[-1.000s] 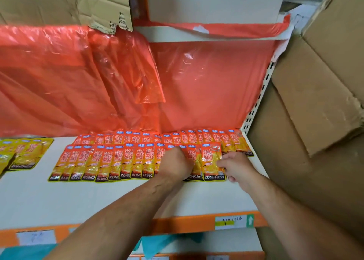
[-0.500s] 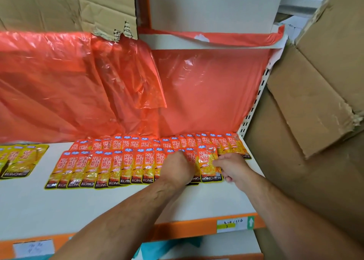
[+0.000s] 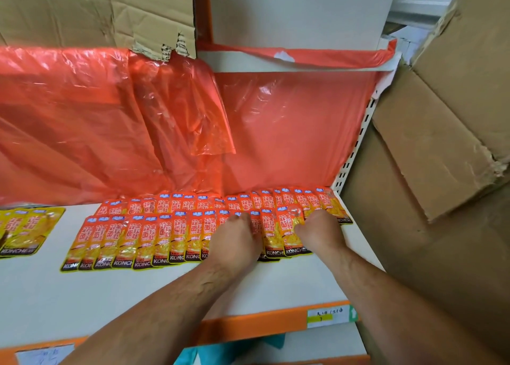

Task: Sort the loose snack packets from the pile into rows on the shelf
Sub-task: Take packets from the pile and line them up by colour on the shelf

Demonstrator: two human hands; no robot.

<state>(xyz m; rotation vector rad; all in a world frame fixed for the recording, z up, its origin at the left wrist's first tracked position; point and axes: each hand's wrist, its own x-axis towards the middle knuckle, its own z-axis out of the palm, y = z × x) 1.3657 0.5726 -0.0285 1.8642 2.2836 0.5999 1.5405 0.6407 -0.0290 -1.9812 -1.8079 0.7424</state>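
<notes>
My left hand lies on the front row of orange-and-yellow foil snack packets on the white metal shelf. My right hand rests at that row's right end, thumb on the last packet. My fingers fold out of sight. A second row lies just behind, against a red translucent plastic sheet. At the far left sit yellow foil packets.

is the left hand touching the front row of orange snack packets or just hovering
Touching. The head view shows the left hand down on the front row of orange and yellow foil snack packets, its curled fingers lying on their faces with no gap.
</notes>
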